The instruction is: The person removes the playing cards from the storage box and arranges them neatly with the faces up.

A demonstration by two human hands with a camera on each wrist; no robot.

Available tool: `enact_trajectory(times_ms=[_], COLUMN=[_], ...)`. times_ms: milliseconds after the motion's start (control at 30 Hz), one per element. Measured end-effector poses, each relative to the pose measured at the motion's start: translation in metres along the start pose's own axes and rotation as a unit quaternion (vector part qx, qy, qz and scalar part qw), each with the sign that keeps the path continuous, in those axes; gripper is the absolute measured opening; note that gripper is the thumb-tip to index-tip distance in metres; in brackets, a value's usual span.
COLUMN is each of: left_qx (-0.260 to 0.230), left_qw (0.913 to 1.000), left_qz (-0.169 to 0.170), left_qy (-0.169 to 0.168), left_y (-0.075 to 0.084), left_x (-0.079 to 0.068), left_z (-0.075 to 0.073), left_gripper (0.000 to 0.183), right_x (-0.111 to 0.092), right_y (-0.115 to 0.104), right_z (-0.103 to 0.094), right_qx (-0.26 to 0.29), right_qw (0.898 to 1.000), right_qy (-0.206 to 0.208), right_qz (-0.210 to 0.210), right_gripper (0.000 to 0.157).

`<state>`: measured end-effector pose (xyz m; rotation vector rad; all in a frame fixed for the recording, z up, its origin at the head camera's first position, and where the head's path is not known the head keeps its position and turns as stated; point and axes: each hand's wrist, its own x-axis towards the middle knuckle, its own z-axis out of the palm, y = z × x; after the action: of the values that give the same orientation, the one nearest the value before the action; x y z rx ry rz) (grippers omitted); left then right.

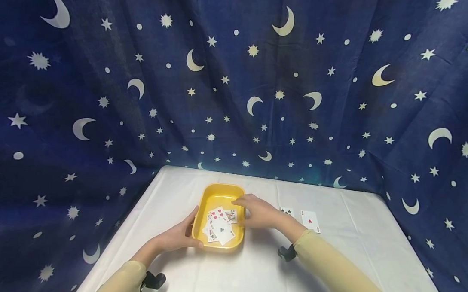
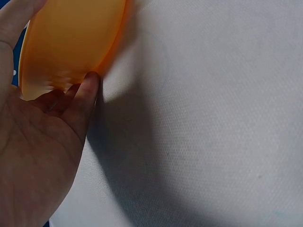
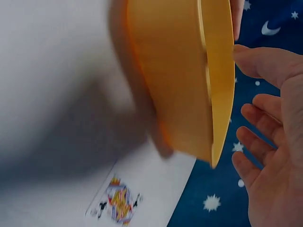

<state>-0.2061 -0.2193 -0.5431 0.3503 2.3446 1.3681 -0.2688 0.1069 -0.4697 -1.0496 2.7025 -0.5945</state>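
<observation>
A yellow plastic tray [image 1: 221, 188] stands on the white-covered table with several playing cards inside. Among them are a red hearts card [image 1: 217, 213], a card with a single black club [image 1: 222, 230] and a face card [image 1: 231, 215]. My left hand [image 1: 177, 237] grips the tray's left side, thumb near its front corner; in the left wrist view its fingertips [image 2: 90, 82] press the outer wall. Over the right rim hovers my right hand [image 1: 259, 211], fingers loosely spread and nothing held, as the right wrist view shows.
To the right of the tray lie an ace of hearts [image 1: 310, 221] and a black-suited card [image 1: 286, 211], partly behind the right hand. A face card [image 3: 119, 201] lies on the table in the right wrist view. A dark blue star-and-moon curtain [image 1: 231, 77] hangs behind the table.
</observation>
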Motion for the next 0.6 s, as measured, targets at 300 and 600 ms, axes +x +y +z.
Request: enact_trajectory(times_ms=[300, 600], left_qx=[-0.005, -0.021], left_qw=[1.0, 0.9993], left_qz=[0.002, 0.027], left_qy=[-0.004, -0.014], left_y=[-0.001, 0.0], left_x=[0.0, -0.002], left_z=[0.0, -0.001], left_gripper=[0.127, 0.124], right_x=[0.02, 0.035], right_y=[-0.014, -0.025], right_z=[0.016, 0.025], right_qx=[-0.047, -0.121], right_qw=[0.997, 0.985], right_qy=[-0.044, -0.112], right_qz=[-0.03, -0.058], right_gripper=[0.072, 0.075])
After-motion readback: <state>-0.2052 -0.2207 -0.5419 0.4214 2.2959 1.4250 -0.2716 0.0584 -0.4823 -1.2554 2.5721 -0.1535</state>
